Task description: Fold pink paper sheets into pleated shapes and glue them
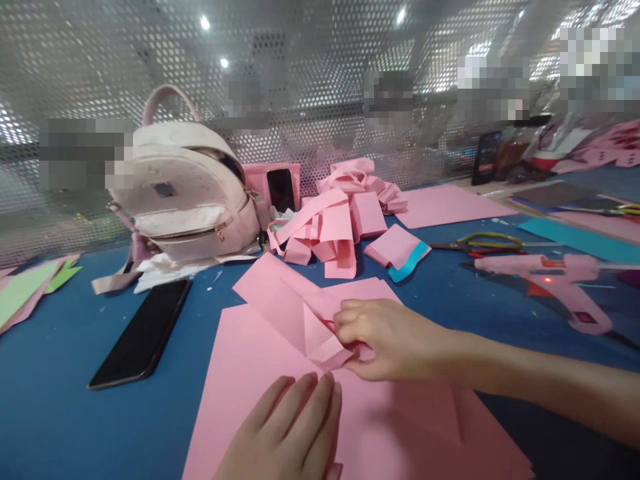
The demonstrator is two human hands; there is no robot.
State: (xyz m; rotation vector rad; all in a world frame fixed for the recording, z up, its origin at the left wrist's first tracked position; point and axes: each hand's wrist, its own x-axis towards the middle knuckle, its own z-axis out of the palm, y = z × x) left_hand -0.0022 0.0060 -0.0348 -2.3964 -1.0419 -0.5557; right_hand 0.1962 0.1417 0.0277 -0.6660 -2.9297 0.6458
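Note:
Large pink paper sheets (235, 367) lie stacked in front of me on the blue table. My left hand (290, 427) rests flat on the near part of the stack, its fingers stretched out side by side. On top of the stack is a creased piece of pink paper (287, 303), folded at several angles. My right hand (380, 337) has its fingers curled around the right-hand edge of that folded paper, thumb below. The fingers hide part of the fold.
A pink glue gun (545, 267) with a lit red light lies right, beside scissors (480, 243). Behind my hands sit pink paper strips (325, 227). A black phone (143, 333) and a pale pink backpack (185, 180) are left. A perforated metal screen (310, 67) borders the back.

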